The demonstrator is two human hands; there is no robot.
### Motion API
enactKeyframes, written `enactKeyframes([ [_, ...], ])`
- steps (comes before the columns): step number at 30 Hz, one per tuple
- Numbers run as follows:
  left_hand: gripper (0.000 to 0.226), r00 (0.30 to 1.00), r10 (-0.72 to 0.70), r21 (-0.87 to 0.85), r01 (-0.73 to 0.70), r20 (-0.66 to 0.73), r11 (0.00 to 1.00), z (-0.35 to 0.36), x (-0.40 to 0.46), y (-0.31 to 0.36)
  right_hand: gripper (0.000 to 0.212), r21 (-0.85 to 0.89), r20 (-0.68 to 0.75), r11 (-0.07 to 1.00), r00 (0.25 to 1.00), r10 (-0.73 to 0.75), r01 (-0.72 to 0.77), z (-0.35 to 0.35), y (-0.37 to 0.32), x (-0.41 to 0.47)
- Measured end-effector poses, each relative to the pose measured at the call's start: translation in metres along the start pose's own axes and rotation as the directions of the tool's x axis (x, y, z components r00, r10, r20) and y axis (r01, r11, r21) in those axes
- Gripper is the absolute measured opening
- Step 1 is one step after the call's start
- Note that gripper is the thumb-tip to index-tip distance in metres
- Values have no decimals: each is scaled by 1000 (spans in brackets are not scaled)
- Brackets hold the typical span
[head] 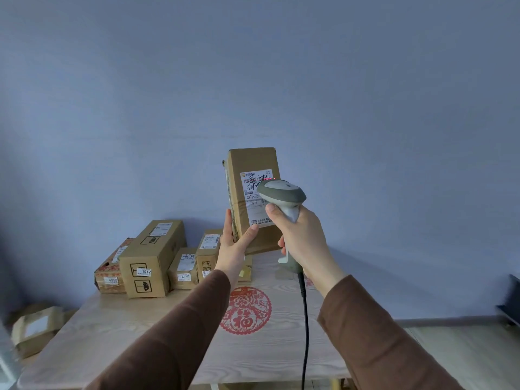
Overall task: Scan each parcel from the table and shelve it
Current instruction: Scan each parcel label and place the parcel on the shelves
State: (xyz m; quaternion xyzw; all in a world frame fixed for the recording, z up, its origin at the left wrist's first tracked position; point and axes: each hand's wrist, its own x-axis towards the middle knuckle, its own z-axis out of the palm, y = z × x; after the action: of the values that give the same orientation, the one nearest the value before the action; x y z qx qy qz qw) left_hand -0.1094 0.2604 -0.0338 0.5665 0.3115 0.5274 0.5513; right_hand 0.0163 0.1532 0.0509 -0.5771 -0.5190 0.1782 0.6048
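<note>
Cardboard parcel (254,198) upright in left hand's (235,243) grasp, right hand (298,235) clutching scanner (281,192) just before it.

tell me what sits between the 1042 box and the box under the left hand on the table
In the head view, one small parcel with a white label stands between the 1042 box and the taller box behind the left hand.

Plain blue-grey wall (253,66) filling most of view, no windows, soft even light. Pale wood-grain table (118,333) pushed up to wall, red round paper-cut decal (246,311) on its top near middle. Light wood-look floor (464,358) at lower right, pale skirting strip (439,323) along wall base. Dark furniture edge (510,299) cut off at far right, unclear what.
</note>
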Motion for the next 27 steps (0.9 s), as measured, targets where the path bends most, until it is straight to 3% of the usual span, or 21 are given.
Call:
enactKeyframes([
  [6,96,1000,0,-14,-1,-5,1000,7,-7,4,35,4,10,1000,1000,-13,13,-11,-1,-1],
  [13,110,1000,21,-26,-21,-1,999,8,-13,16,28,82,7,997,1000,-12,12,-17,3,0],
  [20,85,996,11,-73,-17,-89,997,-19,-29,37,26,192,-25,981,999,20,-15,-4,20,8],
  [27,86,968,-42,-74,25,-246,997,-78,-70,65,19,391,198,901,973,115,-186,64,33,-6],
])
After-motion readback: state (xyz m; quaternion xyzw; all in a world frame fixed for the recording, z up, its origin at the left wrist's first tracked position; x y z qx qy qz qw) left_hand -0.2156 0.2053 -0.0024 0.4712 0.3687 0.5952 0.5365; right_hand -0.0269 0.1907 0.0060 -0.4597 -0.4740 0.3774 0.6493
